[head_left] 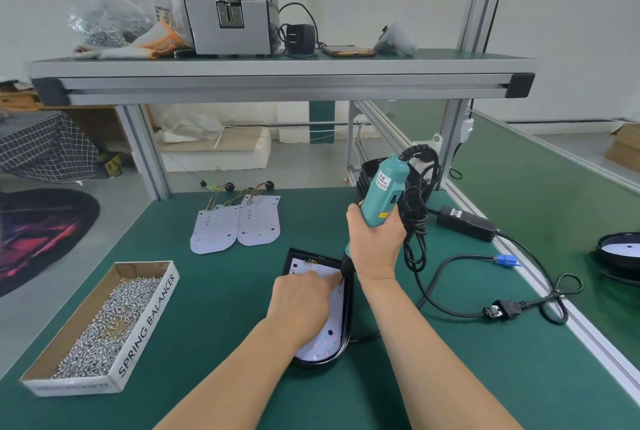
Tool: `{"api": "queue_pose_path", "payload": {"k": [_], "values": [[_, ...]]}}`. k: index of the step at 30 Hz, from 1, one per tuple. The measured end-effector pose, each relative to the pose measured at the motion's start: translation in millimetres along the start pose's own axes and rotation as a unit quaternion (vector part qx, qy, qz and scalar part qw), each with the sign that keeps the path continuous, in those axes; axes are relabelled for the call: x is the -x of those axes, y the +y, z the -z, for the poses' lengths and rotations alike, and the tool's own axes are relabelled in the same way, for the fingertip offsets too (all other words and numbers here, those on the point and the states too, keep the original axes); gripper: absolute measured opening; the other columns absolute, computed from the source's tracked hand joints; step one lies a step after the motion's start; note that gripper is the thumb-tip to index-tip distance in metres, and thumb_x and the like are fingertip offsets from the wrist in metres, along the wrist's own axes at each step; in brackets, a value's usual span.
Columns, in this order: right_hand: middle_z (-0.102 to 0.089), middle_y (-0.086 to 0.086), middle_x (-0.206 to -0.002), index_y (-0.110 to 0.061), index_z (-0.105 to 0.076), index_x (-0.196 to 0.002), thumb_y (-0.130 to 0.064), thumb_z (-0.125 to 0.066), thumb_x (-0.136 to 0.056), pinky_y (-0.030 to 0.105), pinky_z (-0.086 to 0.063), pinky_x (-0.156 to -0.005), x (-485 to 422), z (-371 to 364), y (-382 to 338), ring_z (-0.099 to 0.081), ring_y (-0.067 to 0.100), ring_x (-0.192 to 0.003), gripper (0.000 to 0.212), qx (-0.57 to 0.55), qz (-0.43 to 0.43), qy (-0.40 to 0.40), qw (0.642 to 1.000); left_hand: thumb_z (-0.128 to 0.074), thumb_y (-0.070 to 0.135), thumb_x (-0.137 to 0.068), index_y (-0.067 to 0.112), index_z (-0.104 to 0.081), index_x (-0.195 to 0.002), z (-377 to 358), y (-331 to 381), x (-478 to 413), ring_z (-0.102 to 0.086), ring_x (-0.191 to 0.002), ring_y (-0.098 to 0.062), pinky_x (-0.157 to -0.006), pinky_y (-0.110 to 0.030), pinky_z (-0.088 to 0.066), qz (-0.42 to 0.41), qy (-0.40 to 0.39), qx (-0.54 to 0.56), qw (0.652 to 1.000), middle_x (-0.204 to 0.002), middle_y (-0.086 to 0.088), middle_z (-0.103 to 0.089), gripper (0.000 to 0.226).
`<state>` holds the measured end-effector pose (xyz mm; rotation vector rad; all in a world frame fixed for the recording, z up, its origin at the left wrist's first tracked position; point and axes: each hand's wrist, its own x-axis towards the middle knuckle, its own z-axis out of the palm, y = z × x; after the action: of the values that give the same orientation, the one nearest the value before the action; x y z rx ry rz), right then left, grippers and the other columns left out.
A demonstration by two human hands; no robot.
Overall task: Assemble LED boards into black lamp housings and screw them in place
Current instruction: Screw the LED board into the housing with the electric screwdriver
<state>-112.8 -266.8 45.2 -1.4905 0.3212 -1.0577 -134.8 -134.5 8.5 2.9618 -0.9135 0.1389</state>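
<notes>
A black lamp housing (347, 305) lies on the green table in front of me with a white LED board (329, 336) seated inside it. My left hand (299, 305) rests on the board, its fingertips bunched at the screwdriver's tip as if pinching a screw, which is too small to see. My right hand (375, 246) grips a teal electric screwdriver (381, 194) upright, its bit down on the board's right edge. Two loose LED boards (239, 227) with wire tails lie further back.
A cardboard tray of screws (104, 325) marked SPRING BALANCER stands at the left. The screwdriver's black cable and power brick (467, 223) trail over the right side. More black housings (367, 169) are stacked behind. A shelf (277, 79) with a screw feeder spans overhead.
</notes>
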Motion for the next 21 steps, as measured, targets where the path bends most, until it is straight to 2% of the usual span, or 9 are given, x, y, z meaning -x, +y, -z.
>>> {"api": "queue_pose_path", "payload": {"k": [6,8,9,10,11,13,15,18,21], "values": [[-0.051,-0.013,-0.055,-0.013,-0.052,-0.074,-0.024,-0.067,-0.073,0.028,-0.046,-0.051,-0.3,-1.5,1.1,-0.045,0.008,-0.049,0.018,0.002,0.004,-0.002,1.000,-0.036,0.002,-0.084,0.045,-0.048,-0.135,6.4,4.9,-3.3,-0.055,-0.085,-0.027,-0.065,-0.030,-0.034,0.021,-0.012,-0.007,1.000,-0.096,0.001,-0.059,0.068],[-0.051,-0.012,-0.055,-0.012,-0.053,-0.075,-0.025,-0.067,-0.073,0.028,-0.046,-0.051,-0.5,-1.1,1.3,-0.045,0.007,-0.049,0.019,0.006,0.008,0.000,1.000,-0.044,0.006,-0.086,0.034,-0.057,-0.115,12.0,4.9,-3.2,-0.051,-0.077,-0.025,-0.059,-0.029,-0.030,0.029,0.020,-0.029,0.999,-0.087,0.002,-0.054,0.042],[-0.051,-0.011,-0.055,-0.012,-0.053,-0.075,-0.026,-0.067,-0.073,0.029,-0.047,-0.051,-0.9,-1.2,1.3,-0.046,0.007,-0.049,0.019,0.008,0.009,0.001,1.000,-0.051,0.015,-0.089,0.030,-0.053,-0.104,14.5,4.3,-2.9,-0.054,-0.076,-0.025,-0.057,-0.030,-0.029,0.051,0.049,-0.037,0.997,-0.085,0.003,-0.054,0.021],[-0.051,-0.011,-0.055,-0.013,-0.053,-0.075,-0.026,-0.067,-0.073,0.030,-0.047,-0.052,-1.3,-1.2,1.3,-0.046,0.007,-0.049,0.019,0.010,0.009,0.002,1.000,-0.060,0.029,-0.090,0.027,-0.045,-0.098,15.6,1.5,-2.7,-0.057,-0.076,-0.024,-0.057,-0.030,-0.030,0.090,0.075,-0.028,0.993,-0.086,0.004,-0.055,0.017],[-0.051,-0.011,-0.054,-0.013,-0.053,-0.074,-0.026,-0.067,-0.073,0.031,-0.047,-0.052,-1.7,-1.6,1.7,-0.046,0.008,-0.049,0.019,0.011,0.009,0.004,1.000,-0.066,0.045,-0.085,0.024,-0.036,-0.095,15.5,-2.9,-2.5,-0.058,-0.075,-0.023,-0.057,-0.030,-0.031,0.147,0.089,-0.008,0.985,-0.084,0.005,-0.055,0.038],[-0.051,-0.011,-0.054,-0.013,-0.053,-0.074,-0.026,-0.067,-0.072,0.028,-0.046,-0.052,-1.8,-2.1,2.2,-0.045,0.008,-0.049,0.019,0.013,0.011,0.007,1.000,-0.071,0.064,-0.069,0.022,-0.029,-0.090,14.0,-14.7,0.6,-0.053,-0.069,-0.023,-0.055,-0.031,-0.031,0.273,0.076,0.067,0.957,-0.078,0.008,-0.052,0.064],[-0.052,-0.012,-0.055,-0.014,-0.053,-0.074,-0.026,-0.067,-0.072,0.025,-0.045,-0.051,-1.7,-2.0,1.9,-0.046,0.007,-0.049,0.018,0.011,0.010,0.003,1.000,-0.070,0.071,-0.060,0.019,-0.038,-0.088,10.9,-26.4,0.9,-0.055,-0.069,-0.022,-0.056,-0.030,-0.034,0.376,0.026,0.178,0.909,-0.077,0.007,-0.056,0.067],[-0.052,-0.014,-0.055,-0.015,-0.052,-0.073,-0.025,-0.067,-0.072,0.022,-0.044,-0.049,-1.7,-1.3,2.1,-0.045,0.006,-0.048,0.018,-0.001,0.002,0.001,1.000,-0.072,0.058,-0.065,0.013,-0.054,-0.078,-1.1,-36.9,-1.8,-0.055,-0.064,-0.019,-0.060,-0.026,-0.042,0.396,-0.047,0.401,0.825,-0.074,0.003,-0.059,0.050],[-0.053,-0.016,-0.055,-0.019,-0.049,-0.071,-0.024,-0.067,-0.073,0.015,-0.039,-0.046,-0.8,-1.8,0.6,-0.045,0.005,-0.046,0.019,-0.004,0.011,0.000,1.000,-0.075,0.048,-0.068,0.013,-0.053,-0.072,-8.7,-38.4,-4.8,-0.052,-0.060,-0.019,-0.060,-0.026,-0.043,0.392,-0.047,0.447,0.803,-0.069,0.000,-0.056,0.041]]}}
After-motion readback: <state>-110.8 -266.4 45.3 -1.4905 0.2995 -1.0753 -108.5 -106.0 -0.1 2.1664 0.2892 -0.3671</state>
